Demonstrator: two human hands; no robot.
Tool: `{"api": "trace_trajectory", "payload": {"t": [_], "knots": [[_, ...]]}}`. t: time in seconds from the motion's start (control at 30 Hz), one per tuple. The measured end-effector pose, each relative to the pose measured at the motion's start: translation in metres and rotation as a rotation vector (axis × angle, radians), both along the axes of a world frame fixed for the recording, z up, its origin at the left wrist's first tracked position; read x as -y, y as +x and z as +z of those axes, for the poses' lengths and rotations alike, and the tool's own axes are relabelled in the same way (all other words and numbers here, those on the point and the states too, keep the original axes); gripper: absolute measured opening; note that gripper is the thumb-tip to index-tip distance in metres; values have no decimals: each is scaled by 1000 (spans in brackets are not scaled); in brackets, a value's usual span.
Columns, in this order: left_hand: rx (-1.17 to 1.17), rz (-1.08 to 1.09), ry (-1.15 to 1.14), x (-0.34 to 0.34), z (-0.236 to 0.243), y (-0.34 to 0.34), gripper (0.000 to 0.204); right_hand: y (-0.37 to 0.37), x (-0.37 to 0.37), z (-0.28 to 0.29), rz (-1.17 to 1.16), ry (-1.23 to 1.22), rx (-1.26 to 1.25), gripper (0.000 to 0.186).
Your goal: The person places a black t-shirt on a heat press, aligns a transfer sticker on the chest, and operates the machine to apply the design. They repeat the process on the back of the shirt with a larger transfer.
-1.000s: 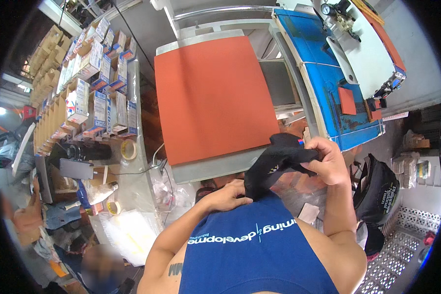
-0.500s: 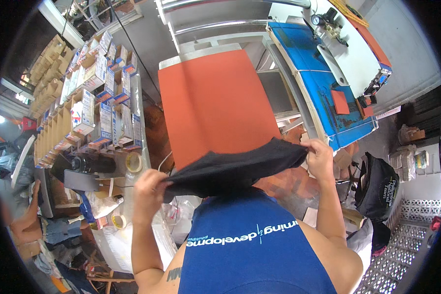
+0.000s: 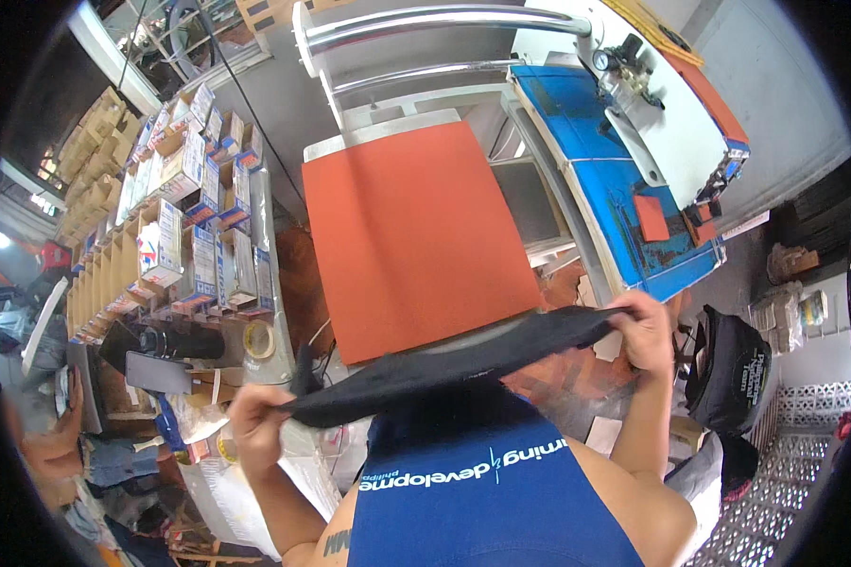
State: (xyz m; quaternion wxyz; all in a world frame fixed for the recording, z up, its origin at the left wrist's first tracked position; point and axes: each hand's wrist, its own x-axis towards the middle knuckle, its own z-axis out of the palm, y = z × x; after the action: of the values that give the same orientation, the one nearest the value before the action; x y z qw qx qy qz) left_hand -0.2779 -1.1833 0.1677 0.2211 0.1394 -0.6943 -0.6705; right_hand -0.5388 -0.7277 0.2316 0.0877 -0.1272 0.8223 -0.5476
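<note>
Nearest is the person's blue sleeveless top (image 3: 501, 501) with white lettering. Just beyond it, both hands hold a black fabric garment (image 3: 454, 364) stretched flat in the air between them: the left hand (image 3: 255, 416) is closed on its left edge, and the right hand (image 3: 645, 326) pinches its right edge, higher up. The garment hangs just in front of the near edge of a flat orange rectangular press pad (image 3: 411, 236). On the left, a worktop (image 3: 260, 222) carries rows of small cardboard boxes (image 3: 194, 236) and a roll of tape (image 3: 259, 339). To the right sits a blue machine bed (image 3: 624, 189), and a black bag (image 3: 733, 369) lies near right.
</note>
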Motion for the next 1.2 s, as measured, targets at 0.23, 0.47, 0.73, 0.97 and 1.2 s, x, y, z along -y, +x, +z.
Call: {"api": "trace_trajectory", "payload": {"t": [0.23,0.47,0.73,0.97,1.2], "knots": [[91,352,-910,63,56,-143,29,-134,96,60,-134,518,-693,33],[76,344,-727,30,-66,-132,23,-100,84,-88,-51,415,-174,37],[723,357,-271,-15,-184,-124,35,-118,58,-222,-211,-337,760,62],[426,280,280,-5,-166,-107,17,-115,28,-215,-279,-243,594,36],[367,385,-63,-17,-185,-76,18,-72,12,-191,-315,223,279,34]]}}
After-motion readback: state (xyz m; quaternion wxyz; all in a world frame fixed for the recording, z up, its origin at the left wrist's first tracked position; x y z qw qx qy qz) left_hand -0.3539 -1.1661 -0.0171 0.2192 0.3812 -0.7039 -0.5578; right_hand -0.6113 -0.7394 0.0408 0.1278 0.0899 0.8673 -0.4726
